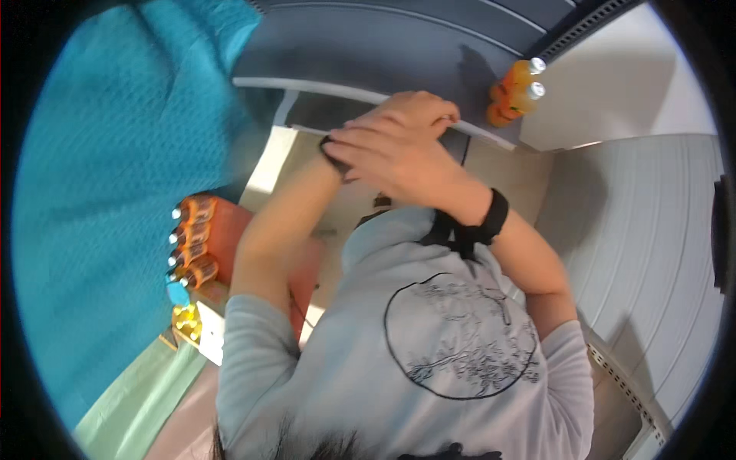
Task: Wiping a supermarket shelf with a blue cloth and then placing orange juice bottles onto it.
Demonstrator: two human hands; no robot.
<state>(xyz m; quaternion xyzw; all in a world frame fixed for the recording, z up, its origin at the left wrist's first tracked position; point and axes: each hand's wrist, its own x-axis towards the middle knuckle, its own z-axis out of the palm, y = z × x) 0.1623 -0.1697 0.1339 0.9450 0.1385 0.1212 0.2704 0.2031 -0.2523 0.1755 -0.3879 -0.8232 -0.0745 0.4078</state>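
Note:
My right hand (pixel 399 158) lies across the back of my left hand (pixel 417 109) and my left wrist, palm down. Its fingers reach over a black wristband (pixel 336 155) on that wrist. The fingers of my left hand are curled downward, and nothing shows in them; the undersides of both hands are hidden. Another black band (pixel 495 217) circles my right wrist. Both hands are in front of the pale edge of a dark grey shelf (pixel 368 49). To their right, two bottles of orange drink (pixel 512 92) with white caps stand on the shelf.
On the left hangs or lies a turquoise textured cloth (pixel 126 149). Beside it are several dark bottles with orange labels (pixel 195 238) and a box of yellow bottles (pixel 187 322). A red surface (pixel 233 230) adjoins the dark bottles. At right is a grey slatted panel (pixel 650 230).

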